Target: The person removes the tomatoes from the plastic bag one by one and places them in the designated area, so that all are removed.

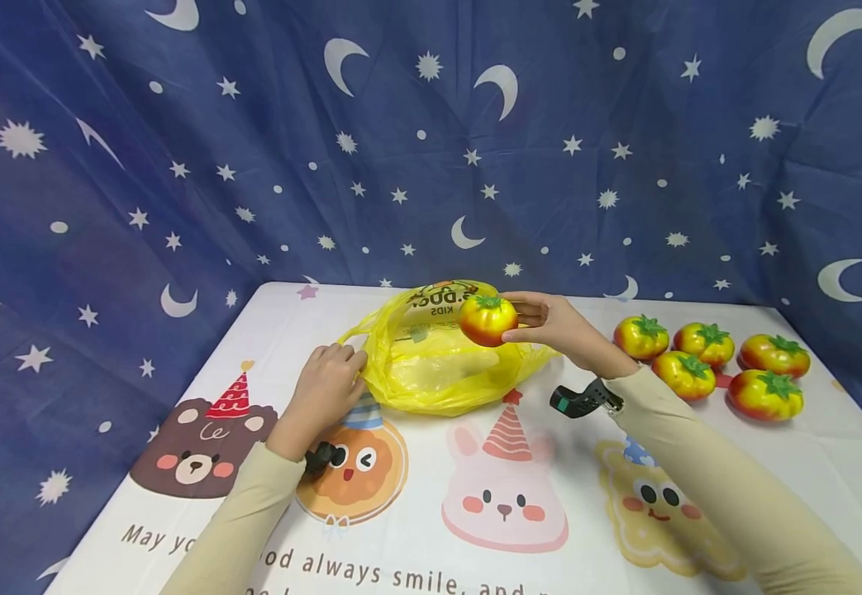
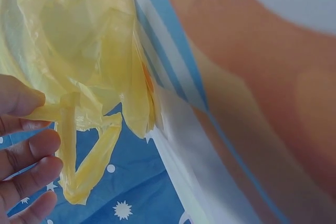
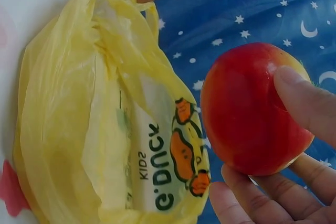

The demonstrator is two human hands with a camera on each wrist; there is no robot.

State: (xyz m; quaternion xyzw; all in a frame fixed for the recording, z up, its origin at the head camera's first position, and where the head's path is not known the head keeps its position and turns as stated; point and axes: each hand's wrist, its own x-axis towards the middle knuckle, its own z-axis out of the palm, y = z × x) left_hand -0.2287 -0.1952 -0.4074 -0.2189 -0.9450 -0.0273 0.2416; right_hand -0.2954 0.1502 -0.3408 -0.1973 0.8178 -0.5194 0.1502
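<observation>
A yellow plastic bag (image 1: pixel 438 388) with a printed duck logo lies on the table, its mouth open toward me. My left hand (image 1: pixel 330 380) pinches the bag's left handle between thumb and forefinger; in the left wrist view a loop of that handle (image 2: pixel 97 166) hangs beside the other fingers. My right hand (image 1: pixel 560 326) holds a red and yellow toy tomato (image 1: pixel 487 321) with a green leafy top, above the right side of the bag's mouth. In the right wrist view the tomato (image 3: pixel 247 114) sits between thumb and fingers, apart from the bag.
Several more toy tomatoes (image 1: pixel 683 376) stand grouped on the right of the table. Cartoon animals and lettering are printed on the white tablecloth (image 1: pixel 416 496). Behind the table hangs a blue curtain (image 1: pixel 401 165) with moons and stars.
</observation>
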